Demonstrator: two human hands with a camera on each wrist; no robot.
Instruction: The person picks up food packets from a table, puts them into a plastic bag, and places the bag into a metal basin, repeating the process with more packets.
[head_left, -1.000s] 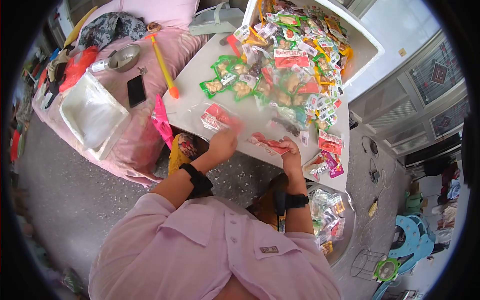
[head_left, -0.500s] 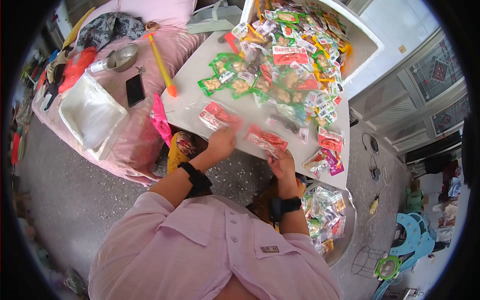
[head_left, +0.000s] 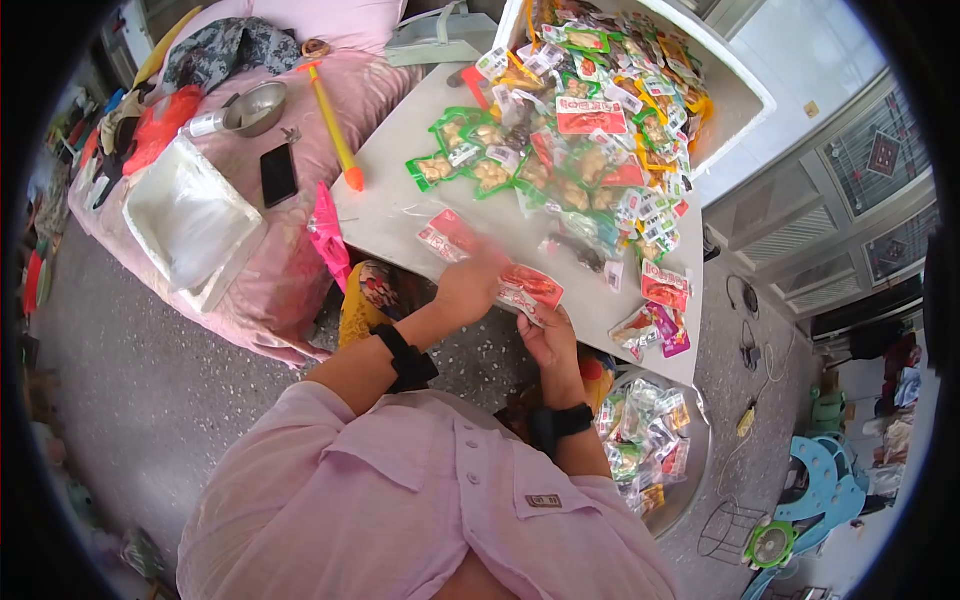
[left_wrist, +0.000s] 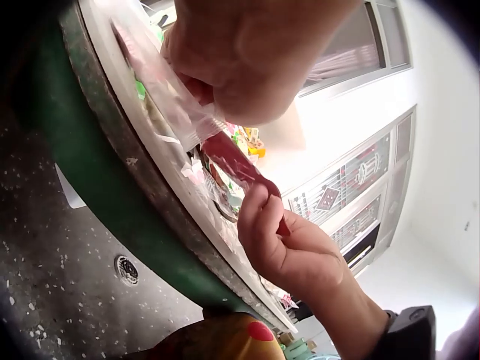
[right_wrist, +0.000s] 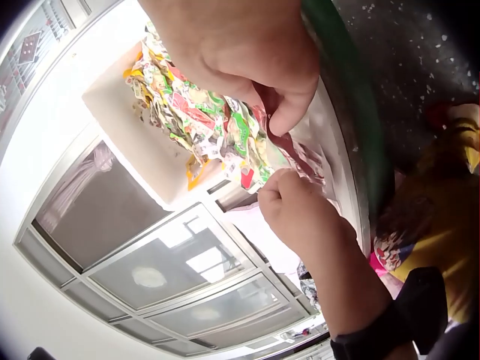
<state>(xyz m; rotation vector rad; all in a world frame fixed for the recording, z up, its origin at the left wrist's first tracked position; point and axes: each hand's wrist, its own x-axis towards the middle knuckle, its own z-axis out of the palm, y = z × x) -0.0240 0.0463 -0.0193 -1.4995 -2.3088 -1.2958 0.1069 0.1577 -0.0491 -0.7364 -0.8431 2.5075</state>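
In the head view my left hand point(head_left: 470, 290) is curled at the table's front edge, gripping the near end of a clear plastic bag point(left_wrist: 161, 90). A red-and-white food packet point(head_left: 447, 236) shows through this bag. My right hand point(head_left: 550, 338) pinches a second red-and-white food packet point(head_left: 532, 287) by its near corner, thumb and fingers together. In the left wrist view this packet's far end overlaps the bag's edge, close under my left hand. The right wrist view has my left fist point(right_wrist: 296, 210) beside my right hand point(right_wrist: 240, 56).
Many colourful food packets point(head_left: 575, 180) spill from a white foam box point(head_left: 735, 110) onto the table point(head_left: 385, 215). A few packets point(head_left: 662, 315) lie at its right edge. Below stands a metal basin point(head_left: 695, 460) of packets. On the pink bed at left are another foam box point(head_left: 195, 225) and a phone point(head_left: 279, 175).
My right hand has drawn left and slightly nearer, bringing its red packet against my left hand. The left hand has shifted slightly right, staying by the clear bag.
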